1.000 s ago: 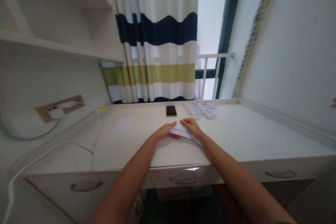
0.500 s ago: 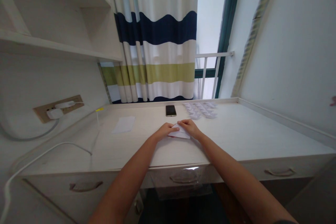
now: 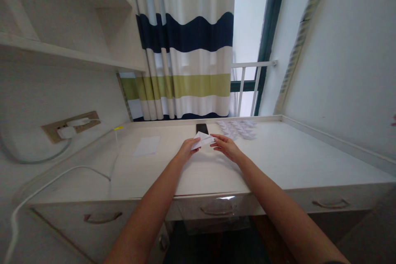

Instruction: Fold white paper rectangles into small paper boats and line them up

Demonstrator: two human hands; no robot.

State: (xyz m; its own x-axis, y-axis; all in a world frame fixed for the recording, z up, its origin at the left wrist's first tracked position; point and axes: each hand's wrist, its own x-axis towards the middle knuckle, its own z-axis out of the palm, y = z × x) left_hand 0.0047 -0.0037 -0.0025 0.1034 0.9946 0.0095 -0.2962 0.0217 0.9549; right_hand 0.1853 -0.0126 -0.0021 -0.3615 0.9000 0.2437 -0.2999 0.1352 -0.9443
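A folded white sheet of paper (image 3: 202,140) is held up just above the desk, its peaked corner pointing away from me. My left hand (image 3: 188,149) grips its left side, thumb on top and fingers beneath. At the other end, the fingers of my right hand (image 3: 227,147) close loosely around the sheet's right tip. Right behind the paper lies a black phone (image 3: 202,128), its near part covered by the sheet. Several folded white paper pieces (image 3: 238,129) lie in rows to the right of the phone.
Flat white paper sheets (image 3: 147,145) lie on the left of the white desk (image 3: 293,152). A white cable (image 3: 71,170) runs over the desk's left edge from near a wall socket (image 3: 71,127). Overhead at left juts a shelf (image 3: 77,55). A striped curtain (image 3: 198,62) hangs behind.
Both hands have raised the folded paper away from me, so it now overlaps the phone. The paper has been turned, and my right hand's fingers have spread and shifted to its right tip.
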